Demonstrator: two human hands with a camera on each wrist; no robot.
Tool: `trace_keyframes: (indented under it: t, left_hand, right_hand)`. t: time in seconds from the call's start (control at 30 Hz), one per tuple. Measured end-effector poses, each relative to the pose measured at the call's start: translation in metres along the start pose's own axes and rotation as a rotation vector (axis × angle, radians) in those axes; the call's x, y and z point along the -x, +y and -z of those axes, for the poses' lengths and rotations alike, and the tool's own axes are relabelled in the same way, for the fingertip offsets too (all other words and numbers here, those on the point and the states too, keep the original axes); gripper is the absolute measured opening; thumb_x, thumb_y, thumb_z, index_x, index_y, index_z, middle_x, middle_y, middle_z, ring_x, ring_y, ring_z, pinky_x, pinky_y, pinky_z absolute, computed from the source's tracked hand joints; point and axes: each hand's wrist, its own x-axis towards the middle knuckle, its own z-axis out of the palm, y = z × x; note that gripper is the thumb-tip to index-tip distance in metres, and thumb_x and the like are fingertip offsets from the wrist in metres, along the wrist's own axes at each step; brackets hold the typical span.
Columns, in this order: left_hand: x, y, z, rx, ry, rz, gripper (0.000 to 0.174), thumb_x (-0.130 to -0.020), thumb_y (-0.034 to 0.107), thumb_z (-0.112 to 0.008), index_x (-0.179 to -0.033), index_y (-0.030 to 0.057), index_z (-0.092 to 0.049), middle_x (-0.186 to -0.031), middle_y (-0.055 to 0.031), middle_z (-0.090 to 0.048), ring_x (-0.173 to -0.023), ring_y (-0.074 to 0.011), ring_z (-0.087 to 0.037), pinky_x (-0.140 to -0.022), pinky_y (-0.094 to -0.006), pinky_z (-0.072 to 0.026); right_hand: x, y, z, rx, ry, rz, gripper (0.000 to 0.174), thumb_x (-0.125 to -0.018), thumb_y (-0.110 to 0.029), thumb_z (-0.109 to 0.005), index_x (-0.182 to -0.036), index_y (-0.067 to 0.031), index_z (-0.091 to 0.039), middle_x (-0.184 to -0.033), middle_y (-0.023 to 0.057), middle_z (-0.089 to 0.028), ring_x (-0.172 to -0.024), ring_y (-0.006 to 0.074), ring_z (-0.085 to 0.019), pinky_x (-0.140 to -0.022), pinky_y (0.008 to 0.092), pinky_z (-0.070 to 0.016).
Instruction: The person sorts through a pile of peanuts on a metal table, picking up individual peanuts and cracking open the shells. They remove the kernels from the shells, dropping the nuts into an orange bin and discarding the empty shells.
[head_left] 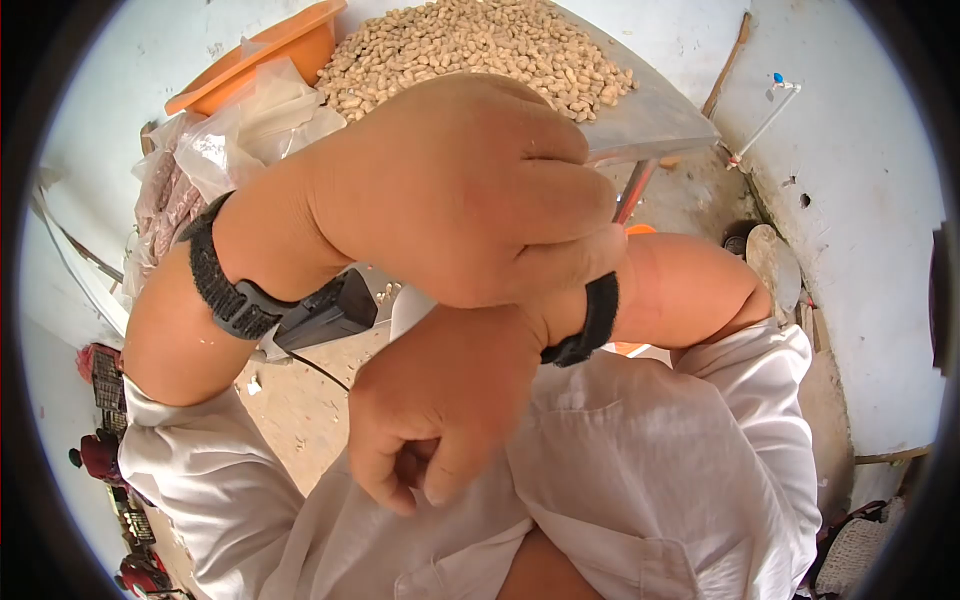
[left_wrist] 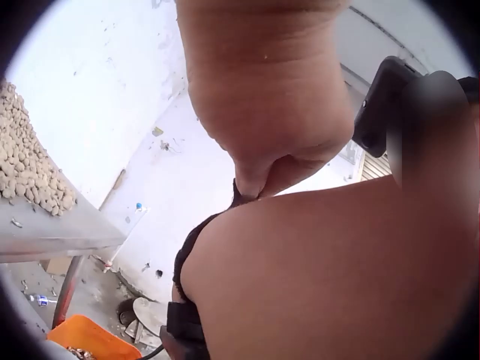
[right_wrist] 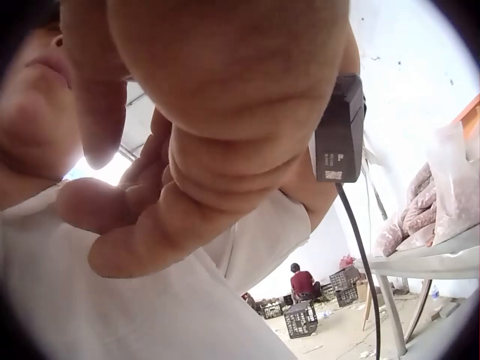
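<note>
My left hand [head_left: 480, 190] crosses over my right wrist, its fingers bent down at the black wrist strap [head_left: 600, 310] there. In the left wrist view, the left thumb and fingers pinch at the edge of this strap [left_wrist: 184, 259]; their tips are partly hidden. Below it, my right hand [head_left: 440, 400] hangs in front of the white shirt [head_left: 620, 430] with fingers loosely curled. The right wrist view shows nothing between those fingers [right_wrist: 142, 240]. A second black strap [head_left: 225, 270] circles my left wrist and carries a black camera box [right_wrist: 339, 139] with a cable.
Behind the hands, a metal table [head_left: 660, 120] bears a heap of peanuts [head_left: 480, 50]. An orange basin [head_left: 250, 65] and plastic bags [head_left: 215, 150] stand at its left. An orange container [left_wrist: 90, 337] sits below. Farther off, a person [right_wrist: 301, 283] sits among black crates [right_wrist: 301, 320].
</note>
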Motion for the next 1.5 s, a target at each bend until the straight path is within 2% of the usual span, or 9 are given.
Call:
trace_keyframes:
  t: [0.13, 0.2, 0.4, 0.5, 0.7, 0.8, 1.1, 1.3, 1.5]
  left_hand:
    - [-0.003, 0.003, -0.005, 0.044, -0.029, 0.085, 0.035, -0.066, 0.013, -0.065, -0.1, 0.0046, -0.065, -0.062, -0.0021, -0.046, -0.051, -0.0161, -0.047, -0.044, -0.0278, -0.0361]
    - [-0.008, 0.005, -0.003, 0.098, -0.143, 0.244, 0.029, -0.07, 0.013, -0.066, -0.098, 0.0046, -0.066, -0.064, -0.0036, -0.053, -0.053, -0.0173, -0.052, -0.048, -0.0278, -0.0402]
    - [0.004, -0.014, 0.002, 0.812, -0.029, 0.878, 0.015, -0.082, 0.013, -0.063, -0.092, 0.0034, -0.069, -0.084, -0.0109, -0.068, -0.074, -0.0221, -0.065, -0.066, -0.028, -0.0496]
    - [0.006, -0.014, 0.0, 0.836, -0.2, 0.651, 0.019, -0.085, 0.013, -0.06, -0.099, 0.0042, -0.068, -0.09, -0.0119, -0.068, -0.079, -0.023, -0.066, -0.071, -0.0282, -0.0499]
    - [0.001, -0.012, 0.006, 0.76, -0.42, 0.772, 0.028, -0.087, 0.016, -0.058, -0.112, 0.0042, -0.062, -0.1, -0.0129, -0.067, -0.087, -0.0262, -0.065, -0.076, -0.031, -0.0492]
    - [0.007, -0.017, -0.001, 0.941, -0.364, 0.728, 0.027, -0.087, 0.016, -0.057, -0.112, 0.0043, -0.062, -0.101, -0.0105, -0.067, -0.079, -0.0199, -0.065, -0.07, -0.0284, -0.0492]
    - [0.01, -0.008, 0.0, 1.232, -0.268, 1.024, 0.031, -0.082, 0.017, -0.064, -0.11, 0.0029, -0.063, -0.061, 0.0056, -0.05, -0.054, -0.0022, -0.041, -0.05, -0.0186, -0.0323]
    - [0.011, -0.005, -0.003, 1.105, -0.263, 0.921, 0.029, -0.082, 0.015, -0.063, -0.108, 0.0034, -0.065, -0.072, -0.0011, -0.064, -0.064, -0.0066, -0.055, -0.057, -0.0241, -0.0428]
    - [-0.012, 0.002, 0.013, 0.722, -0.507, 0.907, 0.026, -0.077, 0.017, -0.063, -0.099, 0.0051, -0.066, -0.076, -0.0133, -0.063, -0.067, -0.026, -0.059, -0.062, -0.0301, -0.0461]
  right_hand:
    - [0.0, -0.004, 0.001, -0.026, 0.013, -0.045, 0.017, -0.077, -0.013, -0.059, -0.089, -0.0002, -0.063, -0.075, 0.0072, -0.063, -0.067, 0.0157, -0.059, -0.062, 0.029, -0.0469]
    - [0.002, -0.001, 0.009, -0.022, 0.056, -0.095, 0.018, -0.077, -0.012, -0.06, -0.089, 0.0003, -0.063, -0.075, 0.0067, -0.063, -0.067, 0.0145, -0.058, -0.062, 0.0282, -0.0467]
    - [0.01, -0.007, 0.016, -0.026, 0.074, -0.156, 0.018, -0.078, -0.012, -0.06, -0.09, 0.0013, -0.062, -0.076, 0.006, -0.063, -0.066, 0.012, -0.056, -0.062, 0.0268, -0.0461]
    - [0.01, -0.004, 0.015, -0.04, 0.065, -0.149, 0.018, -0.078, -0.012, -0.059, -0.09, 0.0016, -0.062, -0.076, 0.006, -0.063, -0.066, 0.0122, -0.056, -0.062, 0.0267, -0.0459]
    - [0.009, -0.001, 0.017, 0.004, 0.053, -0.195, 0.021, -0.077, -0.013, -0.06, -0.091, 0.0017, -0.062, -0.075, 0.0065, -0.062, -0.067, 0.0133, -0.057, -0.062, 0.0275, -0.046]
    - [0.008, -0.002, 0.016, 0.033, 0.045, -0.217, 0.021, -0.077, -0.014, -0.06, -0.091, 0.0016, -0.062, -0.076, 0.007, -0.062, -0.068, 0.0142, -0.058, -0.063, 0.0284, -0.0465]
    - [0.009, 0.0, 0.016, 0.05, 0.051, -0.205, 0.021, -0.077, -0.014, -0.06, -0.091, 0.0021, -0.061, -0.076, 0.0082, -0.062, -0.068, 0.0157, -0.058, -0.063, 0.0295, -0.0471]
    - [0.006, 0.007, 0.014, 0.075, 0.015, -0.239, 0.023, -0.078, -0.015, -0.059, -0.093, 0.0016, -0.061, -0.077, 0.0084, -0.062, -0.07, 0.0165, -0.059, -0.064, 0.0296, -0.0472]
    - [0.008, 0.021, 0.014, 0.166, 0.042, -0.251, 0.028, -0.076, -0.019, -0.06, -0.096, 0.0006, -0.061, -0.079, 0.0087, -0.062, -0.072, 0.0172, -0.059, -0.064, 0.0307, -0.0471]
